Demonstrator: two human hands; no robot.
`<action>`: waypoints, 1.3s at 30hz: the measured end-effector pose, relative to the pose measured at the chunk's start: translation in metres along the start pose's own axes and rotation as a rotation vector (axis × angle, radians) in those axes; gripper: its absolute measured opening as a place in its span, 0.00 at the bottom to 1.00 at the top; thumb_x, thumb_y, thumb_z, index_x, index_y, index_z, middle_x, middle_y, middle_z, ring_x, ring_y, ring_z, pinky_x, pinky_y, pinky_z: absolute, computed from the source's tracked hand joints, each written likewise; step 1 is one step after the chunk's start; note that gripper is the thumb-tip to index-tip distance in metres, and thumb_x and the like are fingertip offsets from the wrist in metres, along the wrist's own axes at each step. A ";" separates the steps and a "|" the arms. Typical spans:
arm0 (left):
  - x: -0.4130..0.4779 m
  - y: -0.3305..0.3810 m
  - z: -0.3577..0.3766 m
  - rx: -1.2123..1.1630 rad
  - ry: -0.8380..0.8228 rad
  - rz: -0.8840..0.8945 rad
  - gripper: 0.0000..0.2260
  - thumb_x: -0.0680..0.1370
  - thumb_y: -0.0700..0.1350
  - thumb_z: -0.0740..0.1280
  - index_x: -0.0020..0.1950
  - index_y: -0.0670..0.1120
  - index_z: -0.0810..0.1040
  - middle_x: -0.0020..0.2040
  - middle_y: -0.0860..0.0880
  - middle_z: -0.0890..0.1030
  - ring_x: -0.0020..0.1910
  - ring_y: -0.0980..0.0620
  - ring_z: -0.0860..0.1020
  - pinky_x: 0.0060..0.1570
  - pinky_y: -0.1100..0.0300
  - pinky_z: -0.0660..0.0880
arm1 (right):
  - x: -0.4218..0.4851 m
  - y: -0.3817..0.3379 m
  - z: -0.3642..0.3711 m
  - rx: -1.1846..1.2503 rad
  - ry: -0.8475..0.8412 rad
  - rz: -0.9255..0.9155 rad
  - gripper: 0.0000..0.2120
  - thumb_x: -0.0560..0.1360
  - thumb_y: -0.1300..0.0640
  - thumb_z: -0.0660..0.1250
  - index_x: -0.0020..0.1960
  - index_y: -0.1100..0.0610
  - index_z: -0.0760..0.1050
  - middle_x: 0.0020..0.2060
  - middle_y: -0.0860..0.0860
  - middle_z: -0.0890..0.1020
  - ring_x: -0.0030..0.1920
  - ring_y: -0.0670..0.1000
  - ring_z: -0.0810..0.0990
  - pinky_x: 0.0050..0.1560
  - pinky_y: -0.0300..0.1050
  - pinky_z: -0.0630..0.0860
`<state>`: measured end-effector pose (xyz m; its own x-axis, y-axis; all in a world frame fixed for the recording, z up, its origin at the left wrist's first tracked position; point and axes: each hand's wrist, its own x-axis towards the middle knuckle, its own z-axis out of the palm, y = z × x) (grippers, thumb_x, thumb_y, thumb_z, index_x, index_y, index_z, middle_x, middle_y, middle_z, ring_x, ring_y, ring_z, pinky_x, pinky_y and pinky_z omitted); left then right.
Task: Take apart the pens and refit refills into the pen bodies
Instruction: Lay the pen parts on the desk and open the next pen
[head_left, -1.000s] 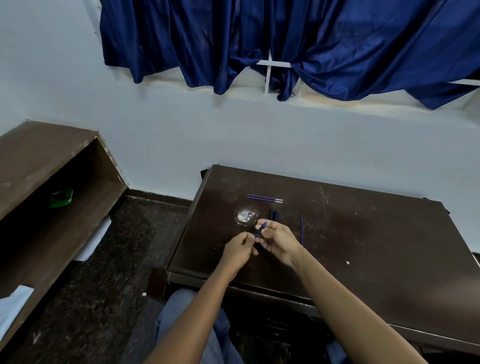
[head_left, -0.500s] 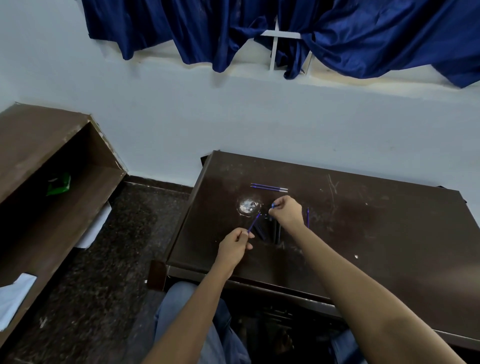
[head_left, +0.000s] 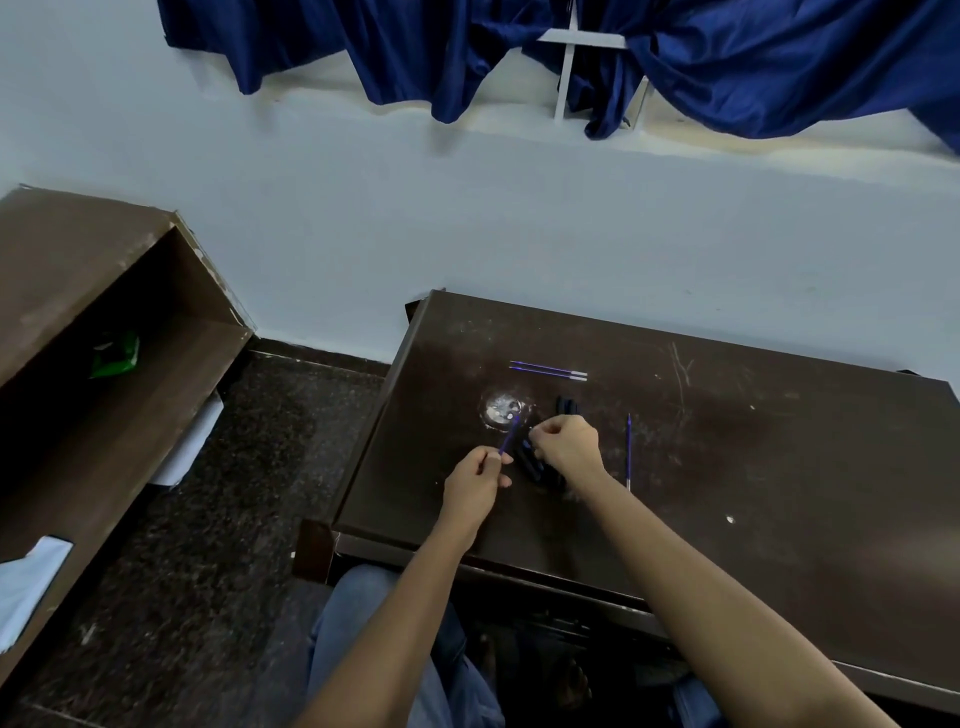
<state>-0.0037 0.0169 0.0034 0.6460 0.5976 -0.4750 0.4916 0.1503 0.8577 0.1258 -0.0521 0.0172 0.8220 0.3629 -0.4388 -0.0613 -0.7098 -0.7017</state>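
My left hand (head_left: 477, 480) pinches a thin blue refill (head_left: 509, 436) that slants up toward a small shiny dish (head_left: 501, 410). Just to its right, my right hand (head_left: 567, 448) is closed on the end of a dark pen body (head_left: 532, 462), which lies with other dark bodies partly hidden under that hand. More dark pen parts (head_left: 566, 404) sit just beyond the knuckles. Two blue refills (head_left: 548, 370) lie side by side farther back on the dark brown table (head_left: 753, 467). A single refill (head_left: 628, 452) lies lengthwise to the right of my right wrist.
A brown open shelf unit (head_left: 104, 291) stands on the floor to the left, with a green object (head_left: 115, 356) and white paper (head_left: 31, 577) in it. A pale wall and a blue curtain (head_left: 727, 62) rise behind the table. My knees are under the table's near edge.
The hands separated: my left hand drew the blue refill out of the pen. My right hand first moved back, then came down over the pile of dark pen bodies.
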 end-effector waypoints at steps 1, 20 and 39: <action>0.002 0.001 0.001 -0.007 0.007 0.004 0.10 0.82 0.48 0.57 0.47 0.53 0.78 0.37 0.52 0.78 0.34 0.57 0.72 0.35 0.61 0.66 | -0.003 -0.003 0.000 0.162 -0.080 0.098 0.06 0.75 0.59 0.67 0.47 0.60 0.81 0.41 0.55 0.84 0.37 0.50 0.81 0.38 0.43 0.78; 0.031 -0.010 -0.005 -0.074 0.088 0.010 0.11 0.81 0.47 0.58 0.47 0.52 0.80 0.36 0.52 0.78 0.35 0.58 0.72 0.37 0.60 0.68 | 0.092 -0.067 -0.022 -0.147 -0.043 -0.376 0.09 0.74 0.64 0.67 0.52 0.59 0.82 0.44 0.52 0.83 0.46 0.49 0.79 0.53 0.42 0.75; 0.041 -0.024 -0.006 -0.068 0.083 -0.017 0.12 0.81 0.48 0.58 0.45 0.56 0.79 0.36 0.53 0.79 0.36 0.58 0.73 0.42 0.58 0.69 | 0.121 -0.025 -0.004 -0.698 0.080 -0.452 0.13 0.75 0.61 0.65 0.59 0.57 0.77 0.55 0.58 0.77 0.59 0.60 0.73 0.55 0.55 0.74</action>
<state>0.0074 0.0430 -0.0357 0.5856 0.6574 -0.4742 0.4596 0.2126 0.8623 0.2291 0.0070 -0.0157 0.7223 0.6774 -0.1390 0.6274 -0.7265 -0.2803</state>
